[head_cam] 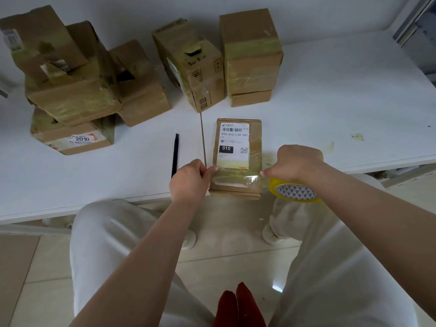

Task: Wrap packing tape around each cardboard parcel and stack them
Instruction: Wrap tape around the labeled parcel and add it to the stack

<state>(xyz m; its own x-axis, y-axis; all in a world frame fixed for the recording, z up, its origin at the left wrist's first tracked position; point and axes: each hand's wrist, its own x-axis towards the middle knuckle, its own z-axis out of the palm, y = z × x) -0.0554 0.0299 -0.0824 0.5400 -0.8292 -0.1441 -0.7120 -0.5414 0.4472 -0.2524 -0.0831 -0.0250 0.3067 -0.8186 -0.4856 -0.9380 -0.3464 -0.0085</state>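
Now left hand [188, 180] pinches glossy tape across flat parcel [237, 159]; right hand [298, 162] grips roll [293, 191] (yellowish).

Parcel [237, 156] lies before stacked parcels [251, 55].

A single head-worn wide-angle camera looks steeply down and forward, close over the white table's [330, 102] near edge, taking in the wall [132, 10] far beyond.
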